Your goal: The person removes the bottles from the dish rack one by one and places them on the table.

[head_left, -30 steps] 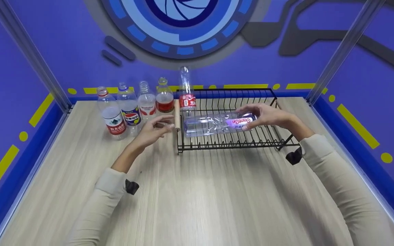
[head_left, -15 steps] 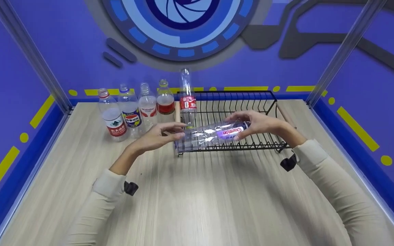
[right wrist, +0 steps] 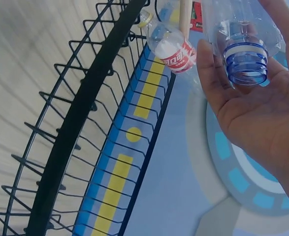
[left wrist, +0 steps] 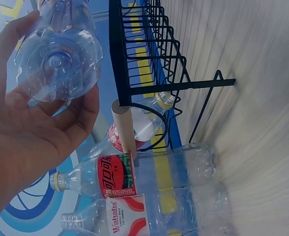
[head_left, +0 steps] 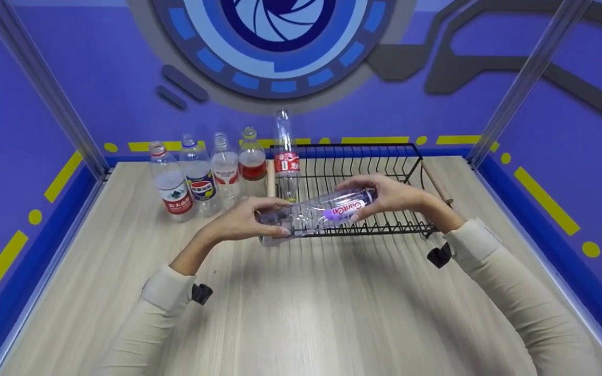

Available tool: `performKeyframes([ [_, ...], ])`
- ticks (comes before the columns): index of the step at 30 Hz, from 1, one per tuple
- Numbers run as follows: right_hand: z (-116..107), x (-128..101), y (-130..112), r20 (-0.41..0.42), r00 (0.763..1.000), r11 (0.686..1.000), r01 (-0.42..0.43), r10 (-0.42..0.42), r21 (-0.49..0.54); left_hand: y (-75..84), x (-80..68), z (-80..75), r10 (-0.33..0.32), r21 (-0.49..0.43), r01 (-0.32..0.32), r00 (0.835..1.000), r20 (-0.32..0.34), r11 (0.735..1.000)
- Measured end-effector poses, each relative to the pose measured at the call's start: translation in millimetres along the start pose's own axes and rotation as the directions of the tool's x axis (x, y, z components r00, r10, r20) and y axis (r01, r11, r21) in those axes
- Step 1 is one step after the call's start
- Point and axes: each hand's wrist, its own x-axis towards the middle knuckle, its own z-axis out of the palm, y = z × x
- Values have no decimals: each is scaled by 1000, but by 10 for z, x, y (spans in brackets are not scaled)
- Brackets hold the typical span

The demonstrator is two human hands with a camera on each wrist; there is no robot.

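Progress stood midway — both hands gripped one clear bottle [head_left: 315, 214] sideways above the rack's [head_left: 411, 156] front edge, left hand [head_left: 246, 222] curled round its base, right hand [head_left: 392, 194] round its open neck; five bottles [head_left: 222, 164] waited upright nearby.

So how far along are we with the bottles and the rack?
One red-label bottle stands at the wire rack's left end. In hand: the clear bottle, lying sideways above the rack's front edge, left hand on its base, right hand at its capless neck. Left: four bottles standing on the table.
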Motion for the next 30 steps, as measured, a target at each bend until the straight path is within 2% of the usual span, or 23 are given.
performKeyframes([
  [8, -144, -89, 54, -7, 1000, 994, -3, 4, 107, -24, -9, -38, 7, 14, -6, 999, -39, 1000],
  [14, -286, -225, 188, -44, 999, 990, -5, 11, 139, -119, -120, -60, -9, -33, 8, 999, -37, 999],
  [19, -459, -394, 347, -103, 994, 996, -31, 40, 86, -194, -251, -115, -42, -85, 36, 997, -72, 996],
  [23, -600, -559, 471, -164, 980, 993, -111, 116, 38, -257, -341, -169, -78, -98, 66, 989, -124, 993],
  [27, -711, -717, 582, -212, 958, 981, -190, 193, 37, -331, -439, -219, -103, -141, 80, 980, -167, 987],
  [30, -791, -819, 680, -224, 953, 979, -196, 203, 53, -388, -518, -247, -132, -168, 98, 970, -205, 981],
])
